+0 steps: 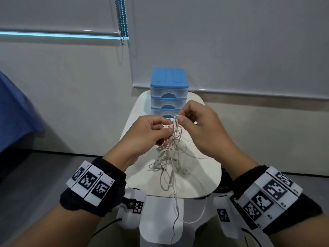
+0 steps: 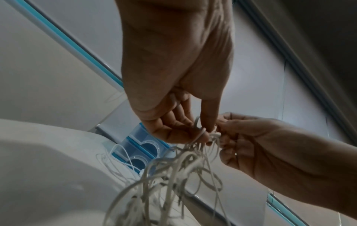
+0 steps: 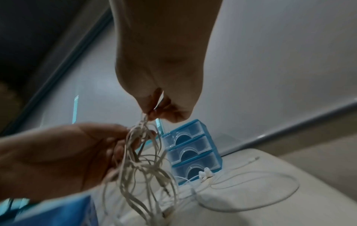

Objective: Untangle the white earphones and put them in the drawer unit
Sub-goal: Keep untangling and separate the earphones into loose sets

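I held the tangled white earphones (image 1: 171,148) up in front of me, above the white table (image 1: 204,175), with both hands raised close together. My left hand (image 1: 147,132) had its fingers curled around the upper part of the knot, thumb pressed against the bunched cords, so the clump sat just off my fingertips toward the right. My right hand (image 1: 201,127) was beside it, nearly touching, and pinched a strand at the very top of the tangle between thumb and forefinger, slightly higher than the left hand's grip.

From that shared grip the cords hung down in loose loops between my wrists. The lower loops reached the table surface, and one thin strand trailed off the near edge of the table toward me. In the right wrist view, a pair of earbuds (image 3: 205,174) lay on the table at the foot of the drawer unit (image 1: 169,91), with a long loop of cable spread out on the table to the right of them; I could not tell whether these belonged to the same set I was holding.

The drawer unit, blue-framed with three clear drawers, stood at the far end of the table, behind my hands. All three drawers looked pushed in. The tangle was in front of it, not touching it.
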### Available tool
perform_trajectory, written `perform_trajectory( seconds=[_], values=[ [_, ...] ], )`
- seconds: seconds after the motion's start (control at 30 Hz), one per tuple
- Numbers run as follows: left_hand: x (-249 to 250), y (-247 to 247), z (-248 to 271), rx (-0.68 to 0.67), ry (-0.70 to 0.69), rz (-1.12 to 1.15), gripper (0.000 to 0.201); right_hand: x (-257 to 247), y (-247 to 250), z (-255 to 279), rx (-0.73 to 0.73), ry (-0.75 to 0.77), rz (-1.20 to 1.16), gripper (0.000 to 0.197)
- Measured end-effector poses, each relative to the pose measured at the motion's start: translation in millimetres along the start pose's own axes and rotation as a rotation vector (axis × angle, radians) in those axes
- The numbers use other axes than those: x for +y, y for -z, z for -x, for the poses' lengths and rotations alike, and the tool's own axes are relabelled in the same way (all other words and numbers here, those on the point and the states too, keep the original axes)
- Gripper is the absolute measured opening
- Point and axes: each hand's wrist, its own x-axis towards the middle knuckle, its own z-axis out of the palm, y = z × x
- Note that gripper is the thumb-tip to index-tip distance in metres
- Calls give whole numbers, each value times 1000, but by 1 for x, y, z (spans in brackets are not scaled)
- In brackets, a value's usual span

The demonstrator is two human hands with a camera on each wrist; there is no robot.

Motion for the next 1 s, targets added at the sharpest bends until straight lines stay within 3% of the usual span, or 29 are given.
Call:
perform_trajectory(
  seconds=[0.17, 0.43, 0.63, 1.0],
  values=[
    [7, 1, 2, -23, -54, -52, 6, 3, 2, 1, -51, -129, -294, 11],
    [6, -4, 15, -33, -115, 26, 10, 9, 5, 13, -27, -64, -51, 13],
    [11, -3, 26, 13, -105, 73, 16, -8, 8, 21, 127, -185, -357, 14],
    [18, -1, 37, 57, -56, 105, 6, -27, -4, 20, 13, -285, -561, 14]
  ],
)
